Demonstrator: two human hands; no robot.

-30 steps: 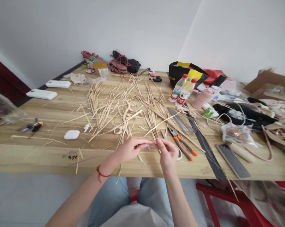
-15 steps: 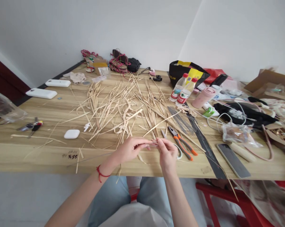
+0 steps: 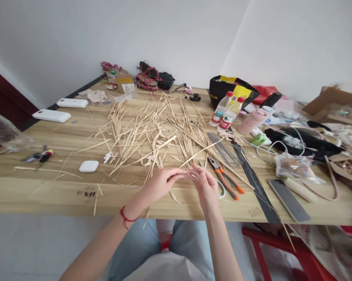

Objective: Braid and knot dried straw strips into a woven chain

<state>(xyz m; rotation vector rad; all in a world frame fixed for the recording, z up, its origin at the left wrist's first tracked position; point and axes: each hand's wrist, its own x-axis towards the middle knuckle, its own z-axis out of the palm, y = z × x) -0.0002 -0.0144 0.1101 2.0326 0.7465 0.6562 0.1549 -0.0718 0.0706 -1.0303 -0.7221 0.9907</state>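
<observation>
Above the table's front edge my left hand [image 3: 161, 182] and my right hand [image 3: 205, 187] meet, fingertips nearly touching. Each hand is closed in a pinch on a thin wire [image 3: 189, 178], which shows faintly between them; its ends are hard to make out. Beyond the hands spreads a loose heap of dry straw-like strips [image 3: 135, 130], with a twisted, braided piece [image 3: 156, 142] among them. Orange-handled pliers [image 3: 227, 178] lie right of my right hand. Scissors with a white handle [image 3: 222, 190] are partly hidden behind that hand.
A bundle of thin grey wires [image 3: 222, 148] lies behind the pliers. Farther right are two bottles [image 3: 228, 117], a pink tumbler [image 3: 252, 121], a phone [image 3: 289, 200] and tangled cables. At left lie a white earbud case [image 3: 89, 166] and keys [image 3: 43, 156].
Both hands stay close together, and the right fingers have shifted slightly in their pinch. The grey wire end that trailed left over the table no longer shows there.
</observation>
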